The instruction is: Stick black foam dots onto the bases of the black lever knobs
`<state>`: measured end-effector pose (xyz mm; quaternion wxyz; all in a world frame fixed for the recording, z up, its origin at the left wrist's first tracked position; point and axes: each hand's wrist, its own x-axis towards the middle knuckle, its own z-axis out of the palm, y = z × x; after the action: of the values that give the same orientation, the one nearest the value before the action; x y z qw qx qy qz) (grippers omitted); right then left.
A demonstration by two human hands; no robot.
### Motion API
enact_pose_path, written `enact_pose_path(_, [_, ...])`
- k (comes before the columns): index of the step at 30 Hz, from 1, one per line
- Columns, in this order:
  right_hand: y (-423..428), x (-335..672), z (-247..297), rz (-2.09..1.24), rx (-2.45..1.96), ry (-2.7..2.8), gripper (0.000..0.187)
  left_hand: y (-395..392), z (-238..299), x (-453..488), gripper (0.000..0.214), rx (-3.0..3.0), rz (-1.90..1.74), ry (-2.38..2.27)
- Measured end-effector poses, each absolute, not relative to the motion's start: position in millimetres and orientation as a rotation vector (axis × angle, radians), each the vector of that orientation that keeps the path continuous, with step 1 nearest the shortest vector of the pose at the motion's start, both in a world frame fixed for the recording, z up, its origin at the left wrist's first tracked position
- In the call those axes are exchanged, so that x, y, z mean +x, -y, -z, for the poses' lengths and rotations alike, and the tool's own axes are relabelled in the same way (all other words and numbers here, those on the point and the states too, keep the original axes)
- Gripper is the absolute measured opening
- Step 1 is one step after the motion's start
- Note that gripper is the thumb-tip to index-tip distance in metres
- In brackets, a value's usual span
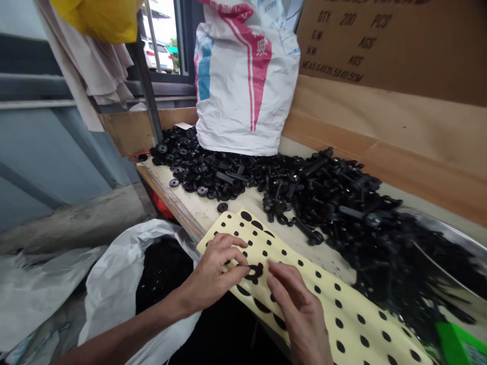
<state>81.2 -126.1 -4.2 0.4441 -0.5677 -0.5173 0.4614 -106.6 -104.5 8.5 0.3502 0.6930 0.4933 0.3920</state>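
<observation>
The left hand [211, 271] pinches a clump of black dots [254, 274] between its fingers [238, 257], on a yellow backing sheet [335, 304] lying on the desk [177, 203]; the right hand [300, 314] rests beside, its fingers [279, 276] slightly spread (black plastic parts [327, 197] lie heaped just beyond).

Wooden bench [190, 208], black plastic fittings [327, 197], yellow backing sheet [327, 314]
</observation>
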Motion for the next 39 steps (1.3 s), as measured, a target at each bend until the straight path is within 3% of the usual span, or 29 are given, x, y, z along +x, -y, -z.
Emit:
enact_pose_path(2, [129, 89, 6, -0.991, -1.442, 1.247, 0.032, 102, -9, -96, 0.011, 1.675, -1.007, -1.268])
enact_pose_path(5, [133, 99, 7, -0.873, -1.445, 1.332, 0.018, 101, -7, -80, 0.009, 1.596, -0.978, -1.204])
enact_pose_path(7, [136, 106, 9, -0.733, -1.436, 1.378, 0.018, 99, -6, -69, 0.008, 1.596, -0.948, -1.139])
enact_pose_path(12, [143, 126, 23, -0.014, -1.335, 1.41, 0.006, 76, -10, -27, 0.024, 1.753, -0.857, -1.036])
enact_pose_path(15, [145, 139, 34, 0.164, -1.321, 1.279, 0.009, 40, -13, 12, 0.024, 2.074, -0.738, -1.132])
enact_pose_path(24, [137, 157, 46, -0.056, -1.359, 0.981, 0.003, -37, 13, 86, 0.034, 2.115, -0.549, -1.247])
enact_pose_path(30, [135, 167, 43, -0.333, -1.324, 0.734, 0.017, 14, -4, 38, 0.038, 1.809, -0.637, -1.01])
enact_pose_path(35, [133, 161, 30, -0.902, -1.171, 0.54, 0.026, 71, -10, 15, 0.053, 1.164, -0.738, -0.848])
enact_pose_path(39, [135, 148, 18, -1.089, -1.108, 0.495, 0.026, 89, -7, 15, 0.043, 1.032, -0.8, -0.81])
